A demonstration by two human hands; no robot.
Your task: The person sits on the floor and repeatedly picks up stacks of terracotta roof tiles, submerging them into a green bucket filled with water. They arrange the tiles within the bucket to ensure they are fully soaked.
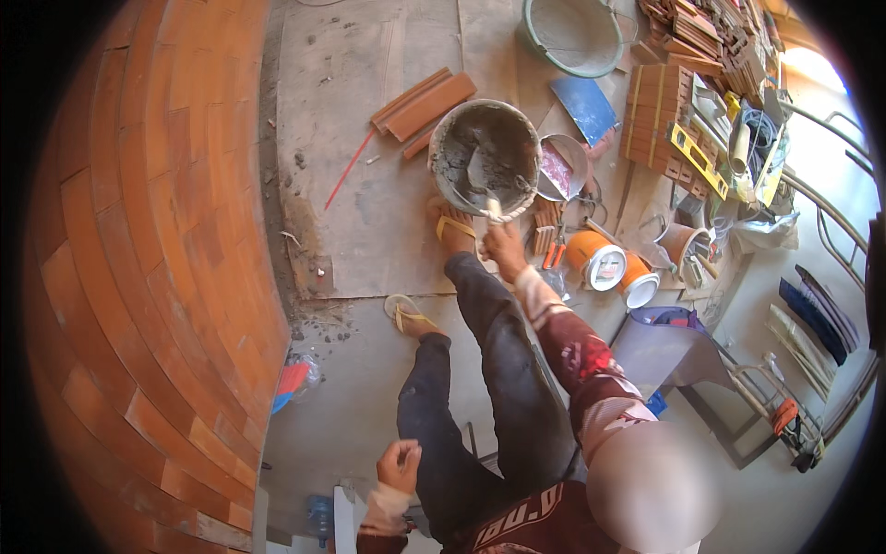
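Observation:
My right hand (pixel 504 251) is closed round the pale handle of a trowel (pixel 478 172), whose blade rests in grey wet mortar (pixel 457 148). The mortar lies in a round bucket (pixel 434 164) with a rope handle (pixel 508 216) at its near rim. That bucket stands just beyond my right foot. Apart from it, my left hand (pixel 400 464) hangs low by my left thigh, fingers curled in, with no object showing in them.
A clay block wall (pixel 185 277) runs along the left. Terracotta pieces (pixel 429 109) lie left of the bucket. To its right are a small pail (pixel 577 162), a blue board (pixel 585 109), orange tubs (pixel 591 254), stacked bricks (pixel 651 115) and a yellow level (pixel 699 161). A green basin (pixel 535 42) stands farther back.

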